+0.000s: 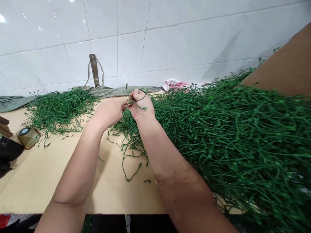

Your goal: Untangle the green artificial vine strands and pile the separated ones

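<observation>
In the head view my left hand (113, 110) and my right hand (143, 106) meet near the middle, close to the wall side of the table. Between their fingertips is a small bunch of thin green stems (139, 106), which look like artificial flower stems with knobbed ends. My right fingers are closed around it, and my left fingers pinch at its left side. Exactly where each fingertip grips is partly hidden. A large heap of the same stems (218, 129) spreads beside and beneath my right forearm. Left of my left hand lies a smaller heap (60, 108).
Loose stems (131, 178) lie on the pale tabletop (53, 174). A small tin-like container (28, 137) and a black object (9, 149) stand at left. Brown cardboard (284, 64) leans at right. Along the tiled wall lie a grey-green cloth (114, 92) and a pink-white cloth (175, 84).
</observation>
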Demonstrator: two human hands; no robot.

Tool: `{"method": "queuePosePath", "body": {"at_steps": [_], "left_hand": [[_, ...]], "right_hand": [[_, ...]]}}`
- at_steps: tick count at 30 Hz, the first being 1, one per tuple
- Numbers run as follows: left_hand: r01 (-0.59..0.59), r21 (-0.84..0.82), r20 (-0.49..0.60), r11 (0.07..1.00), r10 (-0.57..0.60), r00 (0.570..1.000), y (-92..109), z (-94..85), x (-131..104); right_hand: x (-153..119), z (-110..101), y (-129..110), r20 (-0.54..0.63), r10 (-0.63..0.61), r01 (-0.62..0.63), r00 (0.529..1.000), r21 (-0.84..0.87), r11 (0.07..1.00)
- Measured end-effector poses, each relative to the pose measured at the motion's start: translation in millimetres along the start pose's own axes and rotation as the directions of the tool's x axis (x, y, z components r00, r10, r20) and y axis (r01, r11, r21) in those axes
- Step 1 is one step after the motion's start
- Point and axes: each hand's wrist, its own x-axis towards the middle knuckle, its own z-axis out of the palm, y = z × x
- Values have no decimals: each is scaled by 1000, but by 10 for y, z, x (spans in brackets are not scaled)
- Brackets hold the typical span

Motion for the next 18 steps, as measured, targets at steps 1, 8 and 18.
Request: {"method": "queuePosePath", "body": {"at_steps": [1,8,18], "left_hand": [[-2,21,6,1000,2,1000,6,-1,-1],[-24,63,24,998,23,999,64,-5,29],[-74,-100,155,992,89,984,67,-157,-120]], "right_hand": [[5,-3,1,-12,21,-21,1000,9,1000],[23,78,22,-68,90,-84,994,87,993],[363,-780,-270,-303,-76,37,950,-131,991]]}}
